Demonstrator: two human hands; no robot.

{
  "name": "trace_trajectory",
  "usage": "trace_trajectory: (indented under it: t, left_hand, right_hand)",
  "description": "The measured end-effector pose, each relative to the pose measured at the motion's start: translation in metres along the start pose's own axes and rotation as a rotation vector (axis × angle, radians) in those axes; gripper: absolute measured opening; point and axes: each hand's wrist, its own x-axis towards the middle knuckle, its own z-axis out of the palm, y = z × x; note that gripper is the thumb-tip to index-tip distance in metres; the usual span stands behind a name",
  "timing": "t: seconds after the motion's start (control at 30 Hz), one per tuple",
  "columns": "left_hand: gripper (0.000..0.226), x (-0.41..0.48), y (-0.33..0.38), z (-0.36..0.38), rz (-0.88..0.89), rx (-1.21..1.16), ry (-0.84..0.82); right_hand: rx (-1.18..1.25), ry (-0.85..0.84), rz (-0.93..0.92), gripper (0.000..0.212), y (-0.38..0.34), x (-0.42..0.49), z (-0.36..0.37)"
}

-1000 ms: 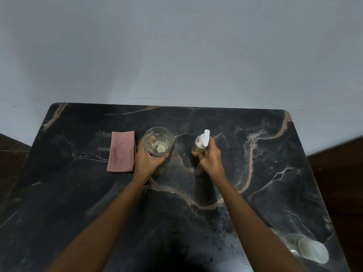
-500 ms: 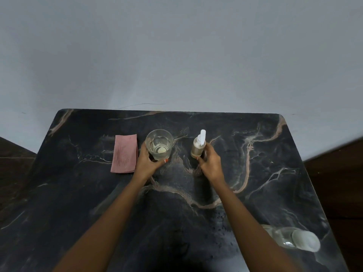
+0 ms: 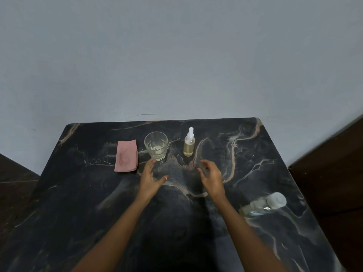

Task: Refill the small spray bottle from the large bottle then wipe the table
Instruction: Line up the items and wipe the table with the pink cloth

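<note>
Spray bottle [image 3: 189, 147] upright just R of glass [image 3: 156, 146]; prob light, slick, tippy: grip mid-body; L hand [image 3: 150, 178] & R hand [image 3: 212, 176] both slack, empty, near side of glass.

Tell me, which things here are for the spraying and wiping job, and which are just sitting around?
For the job: small spray bottle, large bottle, pink cloth, table.
Just lying about: the glass holding some liquid, as far as I can tell.
</note>
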Motion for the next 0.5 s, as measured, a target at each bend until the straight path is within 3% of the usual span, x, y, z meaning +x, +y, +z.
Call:
trace_trajectory:
  t: [0.5]
  left_hand:
    - [0.075, -0.088, -0.006, 0.079, 0.089, 0.060, -0.306]
  right_hand:
    - [0.043, 0.057, 0.131, 0.021, 0.034, -0.117, -0.059]
